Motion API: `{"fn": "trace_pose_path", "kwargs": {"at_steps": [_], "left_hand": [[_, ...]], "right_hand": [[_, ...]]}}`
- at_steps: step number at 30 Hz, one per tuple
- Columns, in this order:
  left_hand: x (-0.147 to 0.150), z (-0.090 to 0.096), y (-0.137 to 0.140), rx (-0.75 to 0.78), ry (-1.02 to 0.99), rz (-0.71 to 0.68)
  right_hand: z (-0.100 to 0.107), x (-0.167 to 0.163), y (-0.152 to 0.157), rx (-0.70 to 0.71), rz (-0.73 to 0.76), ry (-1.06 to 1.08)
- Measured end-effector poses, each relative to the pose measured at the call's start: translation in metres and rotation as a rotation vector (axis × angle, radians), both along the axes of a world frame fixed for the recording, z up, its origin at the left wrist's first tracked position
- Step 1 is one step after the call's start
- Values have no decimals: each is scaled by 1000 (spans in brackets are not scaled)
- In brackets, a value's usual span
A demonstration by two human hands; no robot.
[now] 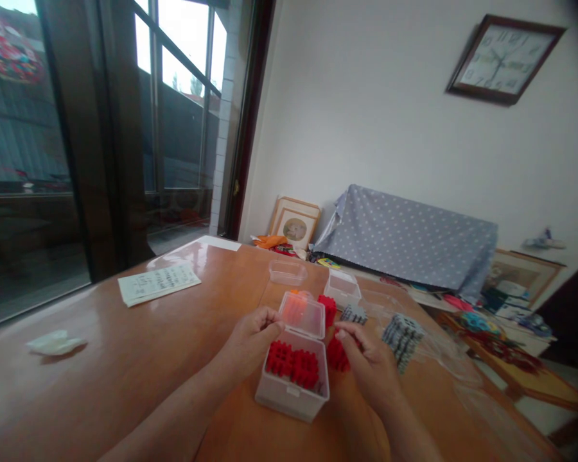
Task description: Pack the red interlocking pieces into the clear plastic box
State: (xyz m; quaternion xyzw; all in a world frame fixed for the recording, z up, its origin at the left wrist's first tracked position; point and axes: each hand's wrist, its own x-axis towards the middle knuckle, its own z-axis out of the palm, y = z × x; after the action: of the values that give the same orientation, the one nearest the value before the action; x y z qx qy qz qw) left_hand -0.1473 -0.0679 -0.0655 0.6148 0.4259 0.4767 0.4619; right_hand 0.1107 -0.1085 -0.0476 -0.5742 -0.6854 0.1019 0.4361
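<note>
A translucent plastic box (289, 401) stands in front of me with its hinged lid (311, 317) tipped up and back. Several red notched plastic pieces (293, 366) lie packed in rows inside it. At the lid's left edge, my left hand (255, 337) is closed, thumb and forefinger pinched on that edge. My right hand (368, 356) is closed in a pinch to the right of the box; what its fingertips hold, if anything, I cannot make out. Partly behind that hand is a stack of red pieces (338, 353), and grey pieces (402, 337) are stacked to its right.
Further back are another red stack (327, 309), a grey stack (354, 314), a white box (341, 289) and a clear container (288, 273). Clear plastic wrap (443, 340) spreads at right. Papers (161, 283) and a crumpled tissue (55, 343) lie left on the wooden table (139, 366).
</note>
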Motion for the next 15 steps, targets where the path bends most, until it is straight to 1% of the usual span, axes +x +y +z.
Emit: {"fn": "trace_pose_path", "kwargs": {"at_steps": [3,6,10,12,15], "left_hand": [[1,3,-1,7,-2,-1],[1,6,-2,13,-9,11],[2,10,-4,19,-15,44],[3,10,-4,34,20,73],[5,11,-6,49,58,81]], "right_hand": [[-2,8,-2,-25,-88,113],[-1,17,-1,-11,-167,211],[-7,35,8,23,-269,245],[-14,44,14,36,-284,246],[-26,53,21,17,-246,248]]}}
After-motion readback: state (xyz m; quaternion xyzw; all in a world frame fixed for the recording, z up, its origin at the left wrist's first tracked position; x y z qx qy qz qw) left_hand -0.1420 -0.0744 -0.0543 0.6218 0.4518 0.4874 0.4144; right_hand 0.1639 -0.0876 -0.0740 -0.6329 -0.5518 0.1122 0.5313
